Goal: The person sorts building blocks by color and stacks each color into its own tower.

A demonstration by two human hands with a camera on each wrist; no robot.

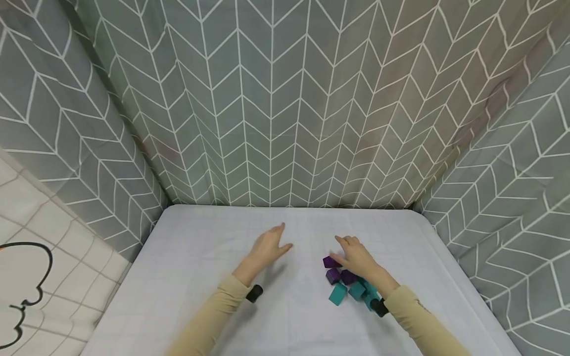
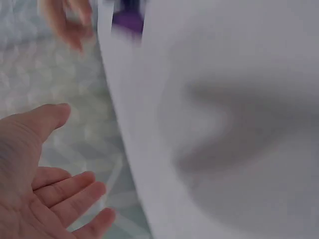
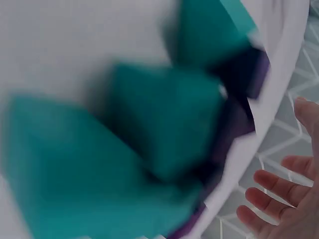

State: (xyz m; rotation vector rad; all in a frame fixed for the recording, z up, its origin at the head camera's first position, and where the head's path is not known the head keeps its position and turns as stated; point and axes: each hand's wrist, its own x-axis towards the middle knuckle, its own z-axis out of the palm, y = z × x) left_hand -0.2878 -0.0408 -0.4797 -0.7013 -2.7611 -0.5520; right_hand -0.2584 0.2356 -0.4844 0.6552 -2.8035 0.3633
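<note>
Several teal blocks [image 1: 338, 294] and purple blocks [image 1: 332, 276] lie in a loose cluster on the right half of the table. Over the far side of that cluster hovers my right hand [image 1: 358, 258], fingers extended and holding nothing; it hides part of the pile. In the right wrist view the teal blocks [image 3: 164, 114] look large and blurred, with the right hand [image 3: 284, 199] beyond them. My left hand [image 1: 264, 247] is above the table left of centre, thumb and fingers spread, with nothing in it. The left wrist view shows its palm [image 2: 30, 199] and a blurred purple block [image 2: 128, 22].
A white-covered table [image 1: 178, 257] lies under both hands. Grey curtains [image 1: 271, 109] with white chevron lines stand behind it and at the sides. Pale tiled cloth [image 1: 58, 277] with a black outline drawing hangs at the left. Each wrist carries a small black camera [image 1: 255, 293].
</note>
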